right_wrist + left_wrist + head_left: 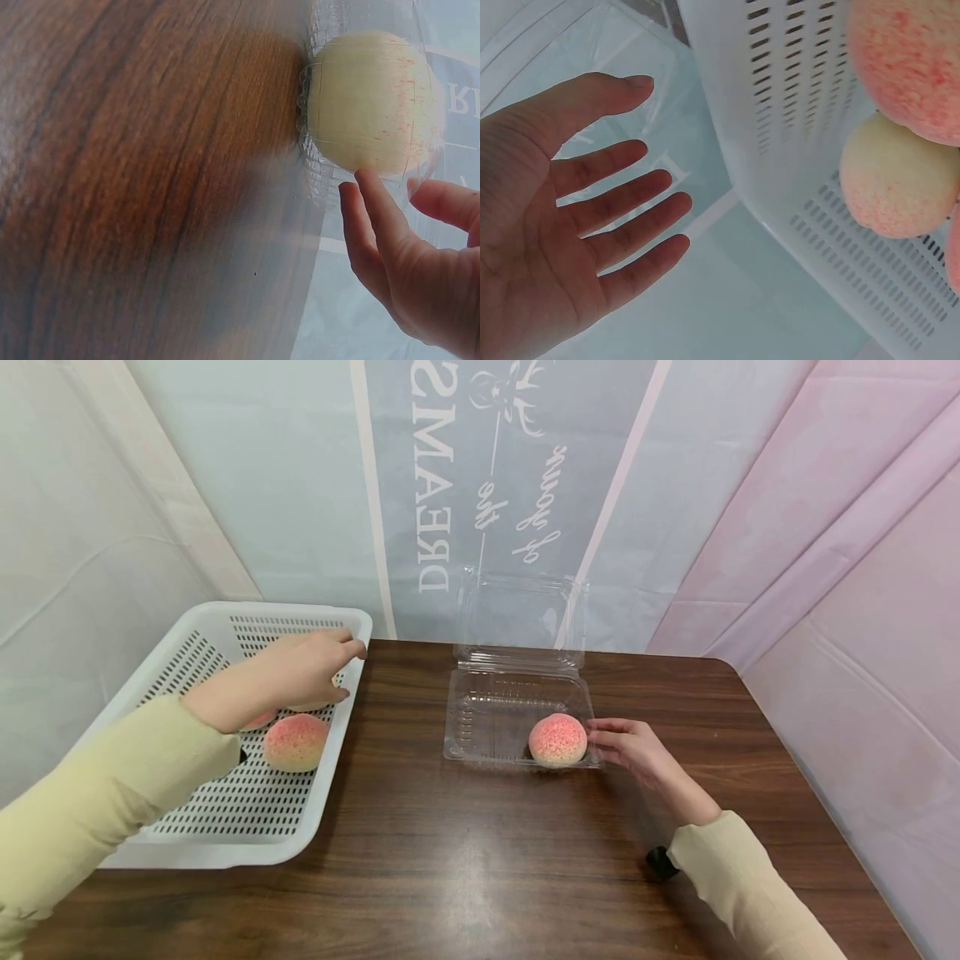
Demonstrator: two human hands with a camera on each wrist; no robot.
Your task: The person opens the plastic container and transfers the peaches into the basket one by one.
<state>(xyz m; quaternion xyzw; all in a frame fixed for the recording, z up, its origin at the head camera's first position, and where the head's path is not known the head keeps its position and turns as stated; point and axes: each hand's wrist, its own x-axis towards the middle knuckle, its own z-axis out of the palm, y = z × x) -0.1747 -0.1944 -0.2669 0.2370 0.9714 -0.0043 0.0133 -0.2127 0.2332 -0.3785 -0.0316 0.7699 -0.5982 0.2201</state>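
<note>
In the head view my left hand (303,668) hovers over the right side of a white perforated basket (341,727), holding nothing. The left wrist view shows its fingers (634,214) spread and relaxed, apart from the basket. Beneath the left arm lie several pink-and-cream peaches; one peach (296,743) shows clearly, others are partly hidden. A clear plastic clamshell box (495,714) stands with its lid raised. One peach (558,740) sits in its front right corner. My right hand (630,747) touches the box's right wall beside that peach, its fingers (386,217) fairly straight.
A dark wooden table (420,843) carries the basket on the left and the box near its back edge. Behind stands a hanging cloth (300,485) with mirrored lettering; the raised lid (521,614) is close to it. Pale cloth also borders the right side.
</note>
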